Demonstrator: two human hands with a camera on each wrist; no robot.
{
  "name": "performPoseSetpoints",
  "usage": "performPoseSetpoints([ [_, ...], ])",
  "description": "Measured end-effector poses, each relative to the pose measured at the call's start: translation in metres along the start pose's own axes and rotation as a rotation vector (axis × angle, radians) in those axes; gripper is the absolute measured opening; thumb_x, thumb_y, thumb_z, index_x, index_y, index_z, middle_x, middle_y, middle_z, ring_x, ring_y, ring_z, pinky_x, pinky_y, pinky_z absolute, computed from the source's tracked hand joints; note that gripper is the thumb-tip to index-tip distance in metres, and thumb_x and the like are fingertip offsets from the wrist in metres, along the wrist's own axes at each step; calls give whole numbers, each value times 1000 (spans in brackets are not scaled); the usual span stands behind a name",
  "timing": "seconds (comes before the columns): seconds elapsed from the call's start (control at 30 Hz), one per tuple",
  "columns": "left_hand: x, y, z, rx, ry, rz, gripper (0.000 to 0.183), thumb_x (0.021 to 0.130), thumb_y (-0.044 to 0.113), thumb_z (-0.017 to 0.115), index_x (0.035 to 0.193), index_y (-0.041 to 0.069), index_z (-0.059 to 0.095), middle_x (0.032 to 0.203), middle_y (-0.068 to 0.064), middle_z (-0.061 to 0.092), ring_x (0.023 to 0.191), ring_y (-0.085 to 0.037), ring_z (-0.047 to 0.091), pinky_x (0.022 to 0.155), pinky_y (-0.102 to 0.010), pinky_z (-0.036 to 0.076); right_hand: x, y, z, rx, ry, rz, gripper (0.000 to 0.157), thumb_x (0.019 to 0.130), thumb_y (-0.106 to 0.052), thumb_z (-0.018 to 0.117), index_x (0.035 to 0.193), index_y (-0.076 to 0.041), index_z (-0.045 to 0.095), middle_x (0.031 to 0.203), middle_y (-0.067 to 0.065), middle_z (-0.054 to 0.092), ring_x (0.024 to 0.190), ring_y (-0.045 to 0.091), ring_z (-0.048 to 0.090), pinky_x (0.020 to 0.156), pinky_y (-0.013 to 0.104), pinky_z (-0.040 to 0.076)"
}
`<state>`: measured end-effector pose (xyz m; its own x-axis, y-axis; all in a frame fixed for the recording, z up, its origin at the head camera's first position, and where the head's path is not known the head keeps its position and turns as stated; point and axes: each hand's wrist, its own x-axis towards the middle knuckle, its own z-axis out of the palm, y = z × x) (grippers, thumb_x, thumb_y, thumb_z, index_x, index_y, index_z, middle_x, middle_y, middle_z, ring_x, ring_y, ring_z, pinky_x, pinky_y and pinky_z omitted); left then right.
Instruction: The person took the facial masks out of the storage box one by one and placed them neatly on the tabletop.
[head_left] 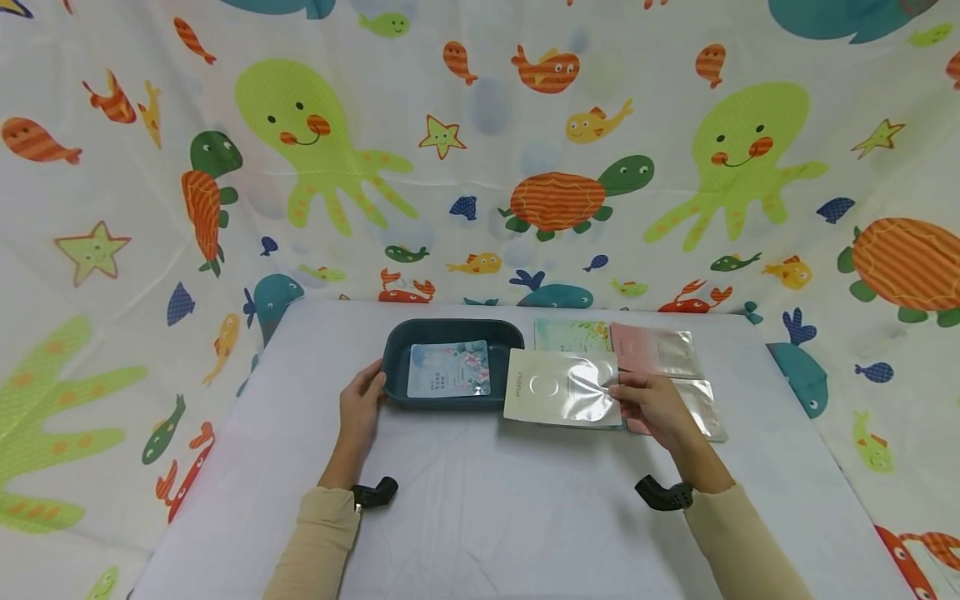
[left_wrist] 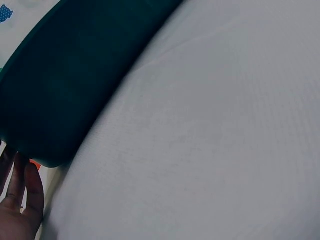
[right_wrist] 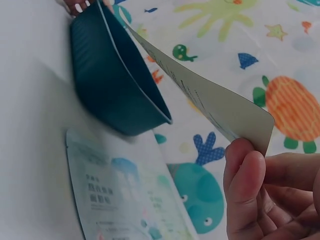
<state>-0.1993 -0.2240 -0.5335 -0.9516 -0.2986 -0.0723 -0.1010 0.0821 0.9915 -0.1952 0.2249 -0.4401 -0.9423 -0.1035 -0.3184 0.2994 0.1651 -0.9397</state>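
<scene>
My right hand (head_left: 656,408) pinches a cream sachet (head_left: 558,387) with a shiny silver area by its right edge, fingers and thumb at that end. In the right wrist view the sachet (right_wrist: 215,100) is seen nearly edge-on, raised above the table, its far end over the dark teal tray (right_wrist: 107,75). In the head view it overlaps the right end of the tray (head_left: 450,403). A pale blue floral sachet (head_left: 448,369) lies inside the tray. At the tray's left end rests my left hand (head_left: 362,404), its extended fingers touching the outer wall.
Right of the tray lie a green floral sachet (head_left: 572,333), a pink and silver sachet (head_left: 656,350) and another silver one (head_left: 699,404). A pale blue-green sachet (right_wrist: 107,185) lies beneath the held one. A sea-animal curtain (head_left: 480,167) hangs behind the white table (head_left: 480,517).
</scene>
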Motion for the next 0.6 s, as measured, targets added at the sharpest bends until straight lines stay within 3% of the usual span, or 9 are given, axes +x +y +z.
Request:
performPoseSetpoints([
  [0.3,-1,0,0,6,-12,-9,45,101,29,53,141,11,50,143,-7,53,121,-14,52,82,-8,48,-6,7,-17,-28,-14,-1,28,94,-9,61,116,8,59,77,-7,62,61,9,56,59,21,52],
  [0.43,-1,0,0,5,-15,-6,45,101,28,52,142,10,49,145,-8,52,123,-15,51,81,-7,47,-10,14,-21,-9,-18,30,7,92,-7,63,97,-6,68,72,-8,62,60,7,56,58,21,52],
  [0.6,-1,1,1,17,-3,4,44,101,27,52,141,9,50,144,-10,52,124,-18,52,81,-6,47,-15,26,-24,-8,-44,18,11,90,-4,63,88,-12,69,71,-9,62,60,6,55,58,21,52],
])
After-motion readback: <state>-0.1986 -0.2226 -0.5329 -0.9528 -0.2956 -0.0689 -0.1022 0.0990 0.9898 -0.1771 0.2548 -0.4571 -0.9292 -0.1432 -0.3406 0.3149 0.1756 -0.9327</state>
